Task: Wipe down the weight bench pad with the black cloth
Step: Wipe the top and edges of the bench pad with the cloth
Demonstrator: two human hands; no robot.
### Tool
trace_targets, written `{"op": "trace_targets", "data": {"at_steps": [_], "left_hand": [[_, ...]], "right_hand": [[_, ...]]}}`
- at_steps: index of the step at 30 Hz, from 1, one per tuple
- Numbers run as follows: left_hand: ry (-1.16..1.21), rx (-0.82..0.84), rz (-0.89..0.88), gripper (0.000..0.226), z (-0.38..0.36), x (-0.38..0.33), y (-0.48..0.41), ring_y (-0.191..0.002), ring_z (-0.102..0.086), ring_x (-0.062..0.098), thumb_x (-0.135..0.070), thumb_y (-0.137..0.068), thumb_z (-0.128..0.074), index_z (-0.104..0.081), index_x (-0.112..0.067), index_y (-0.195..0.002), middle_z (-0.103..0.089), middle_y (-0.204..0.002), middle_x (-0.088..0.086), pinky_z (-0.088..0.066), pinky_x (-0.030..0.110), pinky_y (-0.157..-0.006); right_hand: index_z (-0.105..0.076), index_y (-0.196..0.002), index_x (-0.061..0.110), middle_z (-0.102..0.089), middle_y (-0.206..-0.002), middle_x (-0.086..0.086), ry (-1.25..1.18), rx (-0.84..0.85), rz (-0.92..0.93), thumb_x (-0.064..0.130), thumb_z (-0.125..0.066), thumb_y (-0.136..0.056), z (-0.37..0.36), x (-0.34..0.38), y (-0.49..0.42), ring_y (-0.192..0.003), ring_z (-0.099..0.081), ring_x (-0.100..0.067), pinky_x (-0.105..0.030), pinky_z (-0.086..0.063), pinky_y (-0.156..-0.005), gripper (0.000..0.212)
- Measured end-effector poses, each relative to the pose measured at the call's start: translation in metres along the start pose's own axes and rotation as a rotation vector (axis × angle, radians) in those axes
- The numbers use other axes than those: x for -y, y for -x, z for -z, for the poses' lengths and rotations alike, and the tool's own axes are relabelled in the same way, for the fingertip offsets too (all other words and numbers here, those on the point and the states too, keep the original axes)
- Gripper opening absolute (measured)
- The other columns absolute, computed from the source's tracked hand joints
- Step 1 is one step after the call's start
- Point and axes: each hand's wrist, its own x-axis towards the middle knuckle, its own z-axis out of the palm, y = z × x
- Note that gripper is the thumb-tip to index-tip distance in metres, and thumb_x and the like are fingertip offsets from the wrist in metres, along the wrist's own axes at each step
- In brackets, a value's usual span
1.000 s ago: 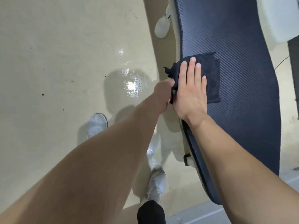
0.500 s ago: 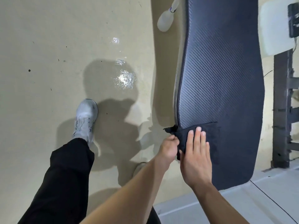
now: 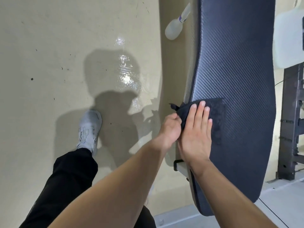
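The long dark blue weight bench pad (image 3: 238, 63), with a woven texture, runs from the top of the view down to the lower right. The black cloth (image 3: 215, 112) lies flat on the pad's left side. My right hand (image 3: 196, 134) presses on the cloth with flat fingers held together. My left hand (image 3: 170, 130) pinches the cloth's left corner, which hangs past the pad's left edge. The part of the cloth under my right palm is hidden.
A white spray bottle (image 3: 175, 27) lies on the beige floor left of the pad. My grey shoe (image 3: 89, 129) and black trouser leg stand at lower left. A dark metal frame (image 3: 294, 120) and a white object (image 3: 287, 40) sit right of the bench.
Both hands slid the cloth down the pad toward its near end, then back up a little. My left foot has stepped to the left.
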Motion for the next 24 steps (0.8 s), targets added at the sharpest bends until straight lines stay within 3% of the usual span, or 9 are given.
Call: {"op": "trace_targets", "data": {"at_steps": [2, 5, 6, 11, 14, 17, 19, 22, 24], "left_hand": [[-0.008, 0.0, -0.048, 0.028, 0.002, -0.036, -0.018, -0.095, -0.056, 0.016, -0.013, -0.104, -0.038, -0.065, -0.014, -0.097, -0.063, -0.105, 0.004, -0.044, 0.009, -0.073], [-0.053, 0.057, -0.075, 0.028, 0.001, -0.09, -0.052, -0.101, -0.062, 0.025, -0.017, -0.103, -0.04, -0.065, -0.01, -0.094, -0.07, -0.112, 0.016, -0.049, 0.032, -0.097], [-0.057, 0.066, -0.074, 0.027, 0.0, -0.107, -0.064, -0.099, -0.062, 0.026, -0.016, -0.102, -0.04, -0.065, -0.007, -0.097, -0.07, -0.11, 0.018, -0.048, 0.036, -0.098], [-0.057, 0.084, -0.096, 0.026, -0.003, -0.159, -0.104, -0.09, -0.056, 0.018, -0.013, -0.101, -0.041, -0.064, -0.001, -0.095, -0.065, -0.099, 0.013, -0.048, 0.038, -0.095], [-0.017, 0.079, -0.082, 0.023, -0.004, -0.189, -0.121, -0.089, -0.056, 0.018, -0.012, -0.1, -0.043, -0.062, -0.012, -0.088, -0.063, -0.096, 0.009, -0.046, 0.032, -0.087], [-0.013, 0.079, -0.098, 0.024, -0.001, -0.21, -0.143, -0.084, -0.056, 0.019, -0.013, -0.099, -0.042, -0.062, -0.011, -0.086, -0.064, -0.091, 0.009, -0.045, 0.033, -0.081], [-0.034, 0.056, -0.125, 0.03, 0.001, -0.23, -0.159, -0.078, -0.056, 0.02, -0.015, -0.099, -0.042, -0.058, -0.012, -0.075, -0.063, -0.083, 0.006, -0.045, 0.03, -0.076], [0.012, 0.003, -0.211, 0.028, 0.005, -0.27, -0.186, -0.087, -0.064, 0.028, -0.019, -0.095, -0.043, -0.059, -0.016, -0.073, -0.069, -0.091, 0.014, -0.05, 0.034, -0.086], [0.065, -0.017, -0.248, 0.027, 0.009, -0.3, -0.202, -0.089, -0.063, 0.026, -0.018, -0.096, -0.043, -0.06, -0.016, -0.075, -0.067, -0.092, 0.015, -0.048, 0.036, -0.088]], "right_hand": [[0.013, -0.156, 0.005, 0.016, -0.165, -0.018, -0.011, -0.042, -0.059, 0.013, -0.047, -0.093, 0.015, 0.011, -0.04, -0.152, 0.012, -0.035, -0.051, -0.005, -0.123, 0.087], [0.014, -0.155, 0.005, 0.015, -0.165, -0.019, -0.01, -0.056, -0.103, 0.015, -0.053, -0.093, 0.041, 0.019, -0.1, -0.152, 0.011, -0.036, -0.053, -0.008, -0.123, 0.092], [0.014, -0.155, 0.005, 0.015, -0.165, -0.019, 0.001, -0.054, -0.103, 0.016, -0.054, -0.092, 0.05, 0.019, -0.119, -0.152, 0.011, -0.036, -0.053, -0.009, -0.123, 0.093], [0.02, -0.153, 0.006, 0.022, -0.163, -0.019, 0.009, -0.023, -0.102, 0.015, -0.057, -0.09, 0.081, 0.021, -0.18, -0.152, 0.016, -0.035, -0.052, -0.005, -0.123, 0.1], [0.023, -0.153, 0.007, 0.025, -0.163, -0.016, 0.005, -0.003, -0.079, 0.017, -0.057, -0.092, 0.099, 0.022, -0.216, -0.151, 0.019, -0.034, -0.051, -0.002, -0.123, 0.1], [0.021, -0.154, 0.007, 0.026, -0.163, -0.015, 0.016, -0.005, -0.053, 0.016, -0.056, -0.093, 0.111, 0.026, -0.242, -0.151, 0.018, -0.034, -0.051, -0.001, -0.123, 0.098], [0.017, -0.155, 0.007, 0.023, -0.163, -0.015, 0.027, -0.036, -0.034, 0.016, -0.057, -0.092, 0.118, 0.03, -0.264, -0.152, 0.016, -0.034, -0.051, -0.002, -0.123, 0.098], [0.014, -0.156, 0.007, 0.02, -0.164, -0.015, 0.019, -0.098, -0.007, 0.017, -0.054, -0.095, 0.136, 0.041, -0.314, -0.152, 0.014, -0.033, -0.051, -0.002, -0.123, 0.091], [0.014, -0.156, 0.007, 0.021, -0.164, -0.014, -0.003, -0.122, 0.018, 0.019, -0.05, -0.097, 0.152, 0.051, -0.351, -0.152, 0.015, -0.033, -0.051, -0.001, -0.124, 0.088]]}}
